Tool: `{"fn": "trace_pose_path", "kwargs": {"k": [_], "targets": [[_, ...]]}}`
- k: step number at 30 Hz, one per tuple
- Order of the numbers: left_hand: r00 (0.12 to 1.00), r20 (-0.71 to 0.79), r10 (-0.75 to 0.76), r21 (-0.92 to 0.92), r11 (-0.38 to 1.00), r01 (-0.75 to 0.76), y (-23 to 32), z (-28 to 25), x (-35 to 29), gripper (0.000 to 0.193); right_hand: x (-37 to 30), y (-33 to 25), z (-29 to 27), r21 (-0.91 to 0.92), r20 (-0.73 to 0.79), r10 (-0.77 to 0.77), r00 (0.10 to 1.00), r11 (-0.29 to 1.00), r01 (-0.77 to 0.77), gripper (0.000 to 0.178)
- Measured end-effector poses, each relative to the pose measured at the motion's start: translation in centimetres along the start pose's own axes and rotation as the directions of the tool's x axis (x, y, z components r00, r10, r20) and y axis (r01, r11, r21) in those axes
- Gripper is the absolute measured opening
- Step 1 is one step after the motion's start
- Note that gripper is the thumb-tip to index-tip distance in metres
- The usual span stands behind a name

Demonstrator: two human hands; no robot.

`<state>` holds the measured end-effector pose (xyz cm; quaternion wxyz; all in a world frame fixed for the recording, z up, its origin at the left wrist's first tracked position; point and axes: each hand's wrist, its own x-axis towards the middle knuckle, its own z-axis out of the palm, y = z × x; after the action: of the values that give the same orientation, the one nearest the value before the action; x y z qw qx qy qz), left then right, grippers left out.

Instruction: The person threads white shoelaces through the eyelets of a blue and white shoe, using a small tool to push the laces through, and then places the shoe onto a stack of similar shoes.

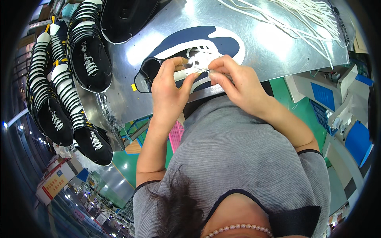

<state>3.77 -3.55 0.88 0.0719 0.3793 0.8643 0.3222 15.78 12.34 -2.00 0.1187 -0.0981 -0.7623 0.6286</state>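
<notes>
"Where is the shoe?"
"On the metal table, toe to my right, its white laces between my hands."
"And your grip?"
"My right hand has thumb and forefinger pinched on the white laces. My left hand has them slightly apart beside the lacing; I can't tell whether they hold anything."
"How is it done well?"
"I'd say steady the shoe with the left, pull evenly, and keep everything untwisted."

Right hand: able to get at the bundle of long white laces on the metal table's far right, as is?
Likely yes, once free: the right hand is at white lacing on the navy and white shoe; nothing visible blocks the way to the bundle.
</notes>
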Motion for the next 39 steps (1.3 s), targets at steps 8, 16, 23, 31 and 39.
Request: {"fn": "trace_pose_path", "kwargs": {"k": [8,16,23,31,39], "targets": [[0.997,-0.043,0.068,-0.065,0.995,-0.071,-0.5,0.2,-0.5,0.045,3.2,-1.1,-0.5,0.335,0.271,0.39,0.88,0.819,-0.466,0.05],[0.955,0.015,0.296,-0.048,0.954,-0.295,-1.1,-0.8,-0.8,0.053,5.6,-1.0,-0.3,0.352,0.391,0.514,0.764,0.683,-0.64,0.032],[0.975,0.068,0.211,-0.257,0.948,-0.187,-1.7,-1.7,-0.8,0.043,5.4,-0.8,-0.5,0.392,0.446,0.497,0.744,0.639,-0.662,0.024],[0.992,-0.114,0.05,-0.208,0.975,-0.072,-1.8,-0.8,1.1,0.024,-0.6,-2.2,-0.4,0.142,0.386,0.085,0.919,0.978,-0.15,0.018],[0.987,-0.134,0.083,-0.102,0.99,-0.097,-1.3,-0.3,1.3,0.022,2.4,-0.9,-0.9,-0.019,-0.02,0.231,0.973,0.973,-0.231,0.028]]}}
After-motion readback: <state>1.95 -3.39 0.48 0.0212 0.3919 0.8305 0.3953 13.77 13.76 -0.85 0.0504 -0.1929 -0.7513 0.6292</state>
